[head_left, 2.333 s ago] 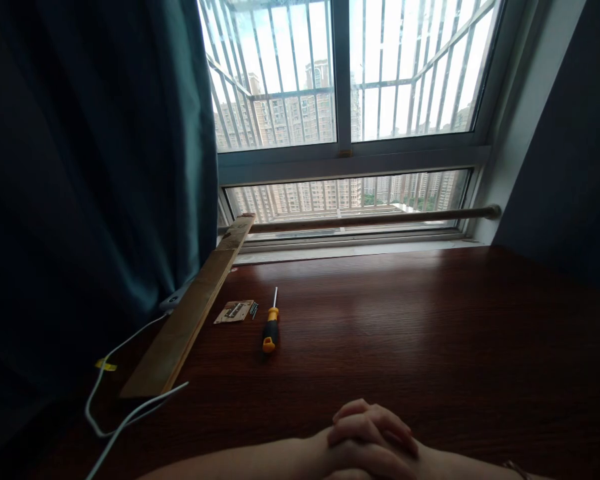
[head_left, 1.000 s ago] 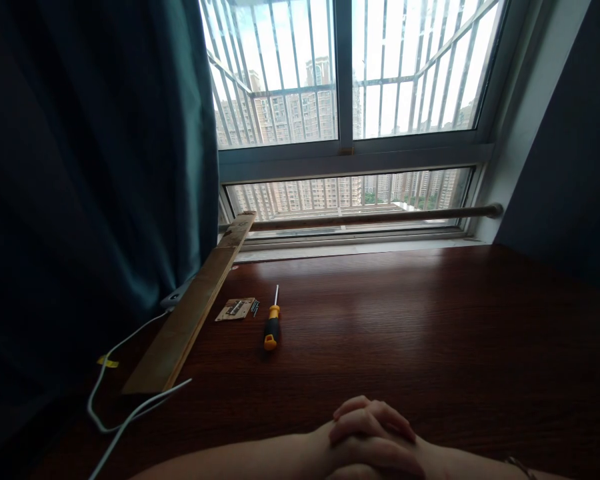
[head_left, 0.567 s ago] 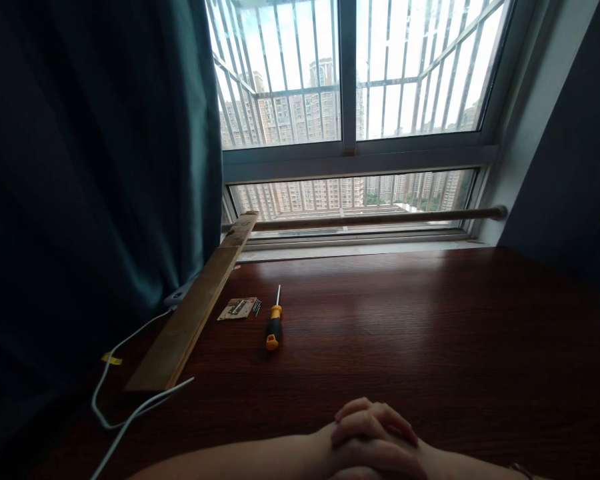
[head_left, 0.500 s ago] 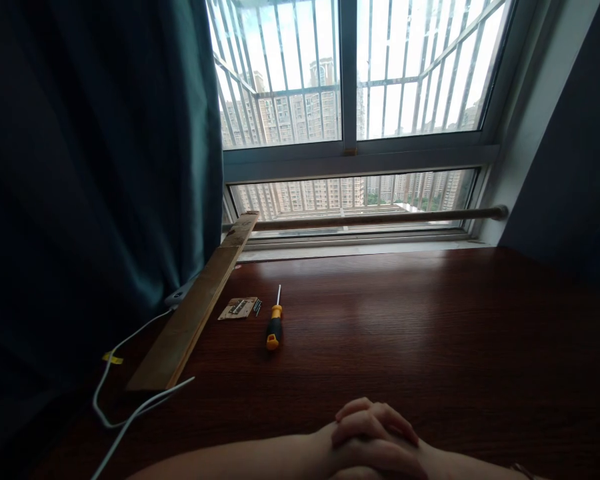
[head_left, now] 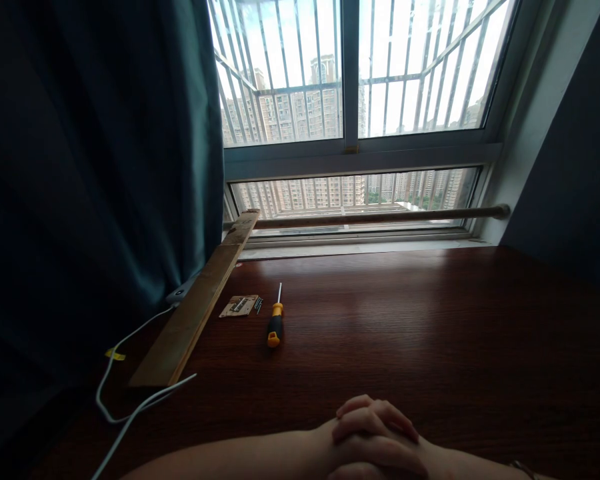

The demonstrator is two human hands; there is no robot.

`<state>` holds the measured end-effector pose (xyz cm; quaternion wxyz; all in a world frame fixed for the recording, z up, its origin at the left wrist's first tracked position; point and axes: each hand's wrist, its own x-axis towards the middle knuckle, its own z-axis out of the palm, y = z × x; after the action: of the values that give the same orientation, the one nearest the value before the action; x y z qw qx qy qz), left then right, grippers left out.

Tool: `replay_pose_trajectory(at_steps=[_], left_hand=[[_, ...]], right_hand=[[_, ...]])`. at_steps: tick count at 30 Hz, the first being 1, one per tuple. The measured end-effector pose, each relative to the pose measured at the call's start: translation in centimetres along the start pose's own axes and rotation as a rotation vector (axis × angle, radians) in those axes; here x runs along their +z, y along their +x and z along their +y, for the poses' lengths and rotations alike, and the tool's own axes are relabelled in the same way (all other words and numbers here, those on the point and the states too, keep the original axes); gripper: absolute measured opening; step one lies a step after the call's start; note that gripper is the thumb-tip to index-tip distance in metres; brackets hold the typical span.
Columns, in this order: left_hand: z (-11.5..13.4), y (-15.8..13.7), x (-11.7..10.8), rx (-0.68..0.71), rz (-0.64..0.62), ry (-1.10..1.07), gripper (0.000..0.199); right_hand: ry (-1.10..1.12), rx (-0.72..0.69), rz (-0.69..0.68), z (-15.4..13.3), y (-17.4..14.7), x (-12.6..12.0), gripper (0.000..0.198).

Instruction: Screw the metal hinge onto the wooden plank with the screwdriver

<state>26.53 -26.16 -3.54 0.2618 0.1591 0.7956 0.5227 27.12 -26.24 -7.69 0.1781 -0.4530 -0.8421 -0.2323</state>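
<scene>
My left hand (head_left: 399, 421) and my right hand (head_left: 365, 448) rest folded together at the bottom edge of the view, their fingers bent across each other. Both are closed, with no object visible in them, and the lower parts are cut off. Beyond them on the table lies a screwdriver (head_left: 275, 325) with a black and yellow handle, its metal shaft pointing toward the window. To its left are several small dark screws (head_left: 259, 306) beside a flat brown piece of card or wood (head_left: 229, 309) with small metal pieces on it.
A long wooden board (head_left: 200, 293) slants across the left side toward the window sill. A white cable (head_left: 130, 419) loops around its near end. Dark curtains (head_left: 190, 167) hang at left. A horizontal rail (head_left: 380, 218) crosses the window above the reddish-brown table (head_left: 430, 320).
The view has shifted very slightly. My hands stay folded in the same place, and the screwdriver, screws and board have not moved.
</scene>
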Motion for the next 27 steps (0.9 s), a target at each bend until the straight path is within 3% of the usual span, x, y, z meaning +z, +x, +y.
replay_pose_trajectory(at_steps=[1, 3, 4, 6, 11, 17, 21, 25, 27], left_hand=[[0.7, -0.4, 0.5, -0.022, 0.166, -0.018, 0.042], [1.8, -1.0, 1.4, 0.008, 0.373, -0.048, 0.037], [2.2, -1.1, 1.7, 0.031, 0.431, -0.053, 0.035], [2.4, -1.1, 2.2, 0.064, 0.488, -0.038, 0.035], [2.3, -0.8, 2.6, 0.083, 0.541, -0.011, 0.034], [2.9, -0.9, 2.9, 0.1, 0.655, -0.006, 0.033], [2.8, -1.1, 2.8, 0.122, 0.62, 0.039, 0.035], [2.5, -1.1, 2.5, 0.121, 0.561, 0.027, 0.037], [2.4, -1.1, 2.4, 0.117, 0.545, 0.021, 0.037]], right_hand=[[0.06, -0.015, -0.023, 0.3, 0.0, -0.3, 0.039], [0.235, -0.042, -0.076, 1.2, 0.1, -1.0, 0.05], [0.347, -0.062, -0.108, 1.6, 0.2, -1.3, 0.055], [0.527, -0.096, -0.15, 2.2, 0.5, -1.8, 0.042], [0.611, -0.133, -0.146, 2.3, 1.1, -1.8, 0.05], [0.668, -0.068, -0.142, 2.0, 1.3, -1.4, 0.041], [0.572, -0.02, -0.2, 1.5, 0.4, -1.3, 0.05], [0.426, 0.018, -0.241, 0.9, -0.5, -1.5, 0.039], [0.362, 0.02, -0.301, 0.7, -0.5, -1.6, 0.056]])
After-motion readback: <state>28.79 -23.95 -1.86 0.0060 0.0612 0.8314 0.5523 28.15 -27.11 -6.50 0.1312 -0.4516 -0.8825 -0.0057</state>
